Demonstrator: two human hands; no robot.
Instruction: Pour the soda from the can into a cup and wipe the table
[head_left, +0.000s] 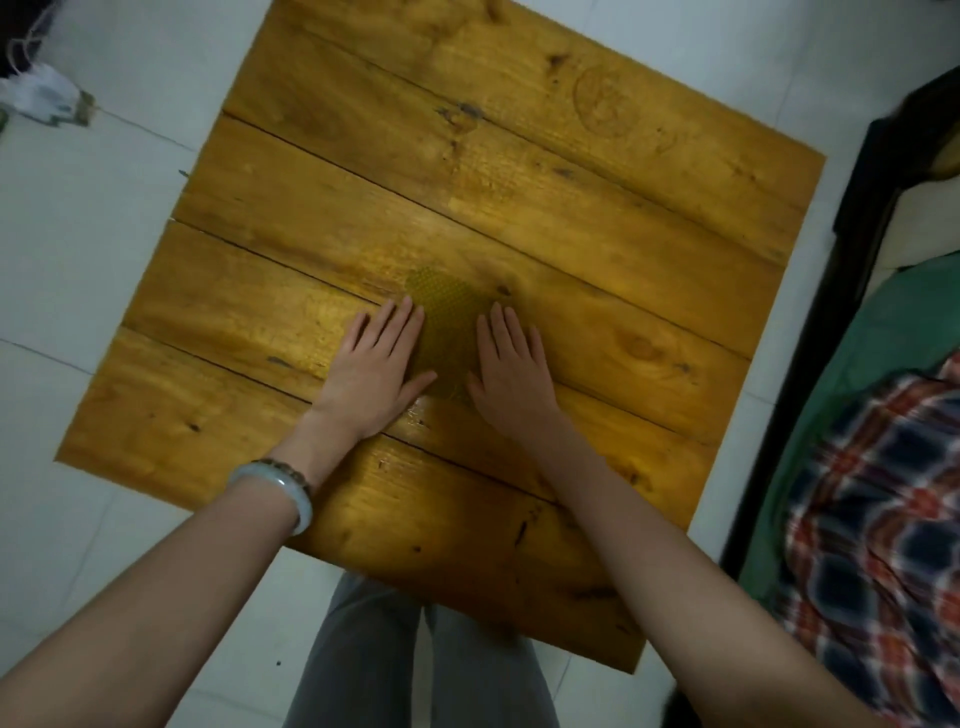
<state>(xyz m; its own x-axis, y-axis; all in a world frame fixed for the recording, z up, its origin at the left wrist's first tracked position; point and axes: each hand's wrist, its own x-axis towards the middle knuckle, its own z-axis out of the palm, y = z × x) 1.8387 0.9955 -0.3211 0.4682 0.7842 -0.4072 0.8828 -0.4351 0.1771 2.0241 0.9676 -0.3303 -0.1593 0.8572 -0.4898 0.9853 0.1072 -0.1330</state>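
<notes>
Fingers (402, 325) are held straight and flat; left hand (382, 358) is pressed at nine o'clock on the yellow cloth (447, 322), right hand (511, 364) at three.

table (519, 182): planked from knotty wood, lightly sheened | cloth (447, 322): woven matt, honeycomb-textured | floor (78, 260): laid in smooth tile

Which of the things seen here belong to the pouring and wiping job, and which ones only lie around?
For the job: cloth; table; left hand and right hand, both flat at the cloth's sides. No can or cup is in view.

Lying about: plaid fabric; green sheet; white thing on the floor; bracelet.
</notes>
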